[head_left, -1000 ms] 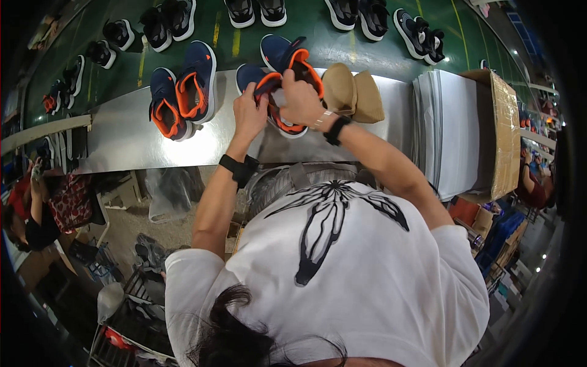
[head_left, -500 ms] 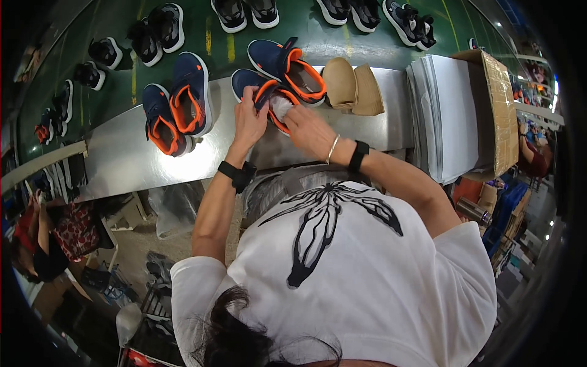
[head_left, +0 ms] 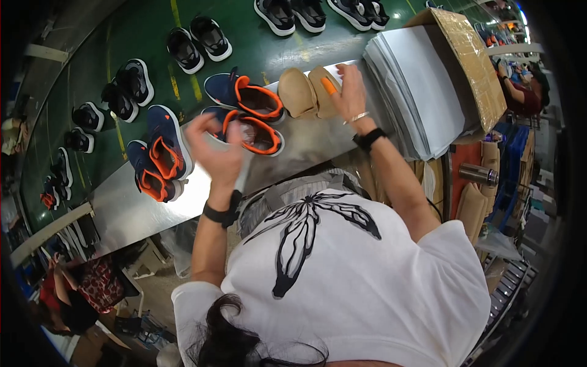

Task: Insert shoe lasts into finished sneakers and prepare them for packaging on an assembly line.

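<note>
My left hand (head_left: pixel 215 153), blurred by motion, is open with thumb and fingers apart beside the nearer navy shoe (head_left: pixel 262 136) with orange lining. Whitish crumpled stuffing shows inside this shoe. A matching navy shoe (head_left: pixel 244 98) lies just behind it. My right hand (head_left: pixel 351 98), with an orange cover on one finger, is open over the right-hand tan moulded shoe insert (head_left: pixel 320 92). Its fingers are spread at the insert's edge; whether they touch it I cannot tell. A second tan insert (head_left: pixel 296 93) sits to the left, next to the shoes.
Another navy-and-orange pair (head_left: pixel 164 153) stands at left on the metal ledge (head_left: pixel 131 217). Several black pairs (head_left: pixel 127 90) stand on the green surface (head_left: pixel 235 43) beyond. At right, a cardboard box (head_left: pixel 471 67) stands beside stacked white sheets (head_left: pixel 416 92). Another person (head_left: pixel 73 293) is at far left.
Both hands have left the nearer navy shoe. My left hand has drawn off to its left, and my right hand has moved right to the tan inserts. The whole view has shifted.
</note>
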A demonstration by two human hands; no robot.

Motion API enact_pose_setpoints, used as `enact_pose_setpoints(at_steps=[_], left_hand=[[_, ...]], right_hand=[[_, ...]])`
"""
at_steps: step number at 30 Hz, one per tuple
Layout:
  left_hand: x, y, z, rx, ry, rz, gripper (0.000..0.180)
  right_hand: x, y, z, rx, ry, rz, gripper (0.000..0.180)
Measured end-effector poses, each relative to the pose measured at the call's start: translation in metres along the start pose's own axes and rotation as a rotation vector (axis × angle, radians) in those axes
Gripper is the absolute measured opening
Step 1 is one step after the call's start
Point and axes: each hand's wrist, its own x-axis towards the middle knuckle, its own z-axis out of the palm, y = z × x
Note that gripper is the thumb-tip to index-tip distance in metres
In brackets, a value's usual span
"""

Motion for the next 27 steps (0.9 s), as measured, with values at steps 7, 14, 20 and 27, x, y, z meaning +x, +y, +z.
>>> enact_pose_setpoints(at_steps=[7,14,20,27], left_hand=[[-0.024,0.011,0.158,0.11,-0.693,0.231,0.072],[-0.032,-0.014,0.189,0.289,-0.953,0.186,0.081],[-0.001,0.049,0.196,-0.833,-0.782,-0.615,0.056],[-0.036,0.07,0.191,-0.729,-1.155,-0.622,0.049]], right_hand=[[-0.04,0.066,0.022,0.512,-0.385,0.325,0.009],[-0.02,0.087,-0.036,0.386,-0.043,0.355,0.009],[0.019,0.112,-0.106,1.022,-0.524,0.171,0.011],[0.061,0.308,-0.107,-0.097,-0.122,-0.479,0.025]])
